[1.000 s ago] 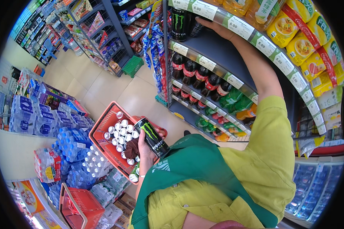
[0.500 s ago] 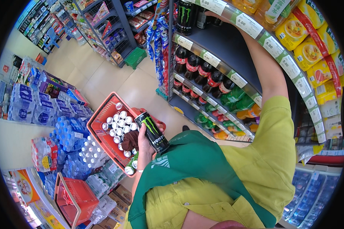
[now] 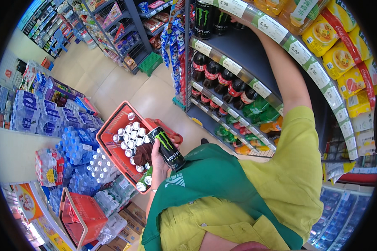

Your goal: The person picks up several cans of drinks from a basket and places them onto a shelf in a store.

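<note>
My left hand is shut on a black drink can with a green mark, held upright in front of my green apron. Just left of it, on the floor, stands a red shopping basket with several silver-topped cans inside. My right arm stretches up to the top shelf, where my right hand sits deep behind the price rail, beside two black cans. The shelf edge and the cans hide its fingers.
The shelf unit on the right holds dark soda bottles, green bottles and yellow packets. Packs of water bottles are stacked at the left. A second red basket stands lower left. A green crate sits down the aisle.
My right hand has pushed further back along the top shelf, past the black cans. My left hand has kept the can steady near the basket.
</note>
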### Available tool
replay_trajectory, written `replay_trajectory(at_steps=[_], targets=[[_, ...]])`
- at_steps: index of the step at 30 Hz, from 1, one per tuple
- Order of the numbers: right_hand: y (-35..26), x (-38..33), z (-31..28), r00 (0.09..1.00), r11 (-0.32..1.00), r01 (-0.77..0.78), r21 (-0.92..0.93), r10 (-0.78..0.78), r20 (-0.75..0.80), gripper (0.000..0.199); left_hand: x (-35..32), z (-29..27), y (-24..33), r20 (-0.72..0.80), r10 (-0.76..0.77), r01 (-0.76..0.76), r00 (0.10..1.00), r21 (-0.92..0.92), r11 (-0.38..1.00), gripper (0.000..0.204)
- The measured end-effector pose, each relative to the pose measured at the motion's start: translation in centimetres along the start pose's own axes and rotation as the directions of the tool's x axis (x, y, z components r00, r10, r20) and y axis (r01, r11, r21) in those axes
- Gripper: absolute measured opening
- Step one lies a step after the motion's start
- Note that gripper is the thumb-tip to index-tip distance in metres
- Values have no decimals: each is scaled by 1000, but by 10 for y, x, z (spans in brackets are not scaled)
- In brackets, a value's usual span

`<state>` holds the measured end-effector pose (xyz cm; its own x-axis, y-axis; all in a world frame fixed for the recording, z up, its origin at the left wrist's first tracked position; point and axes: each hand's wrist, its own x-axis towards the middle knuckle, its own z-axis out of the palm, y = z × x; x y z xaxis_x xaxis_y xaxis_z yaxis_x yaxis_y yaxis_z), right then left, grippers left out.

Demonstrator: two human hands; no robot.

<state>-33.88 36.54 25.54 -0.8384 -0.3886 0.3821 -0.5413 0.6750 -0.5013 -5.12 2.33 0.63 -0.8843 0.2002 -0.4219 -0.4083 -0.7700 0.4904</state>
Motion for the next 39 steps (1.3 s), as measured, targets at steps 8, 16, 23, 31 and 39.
replay_trajectory(at_steps=[8, 16, 23, 31, 39], targets=[[60, 11, 38, 925, 905, -380, 190, 368, 95, 53, 4, -6, -6, -7, -42, 41, 999, -15, 999, 56], [86, 19, 65, 926, 868, -370, 330, 374, 53, 47, 2, 7, -2, 16, -12, 12, 1000, 36, 999, 55], [84, 1, 73, 890, 824, -405, 397, 454, -35, 48, 13, 21, 3, 73, -10, 12, 997, -29, 1000, 57], [-54, -117, 89, 980, 886, -147, 440, 70, 188, 38, 46, 45, 9, 271, 183, -254, 945, 258, 932, 75], [-136, -192, 193, 979, 476, -201, 856, 126, 159, 80, 60, 114, 1, 316, 432, -533, 844, 414, 738, 62]])
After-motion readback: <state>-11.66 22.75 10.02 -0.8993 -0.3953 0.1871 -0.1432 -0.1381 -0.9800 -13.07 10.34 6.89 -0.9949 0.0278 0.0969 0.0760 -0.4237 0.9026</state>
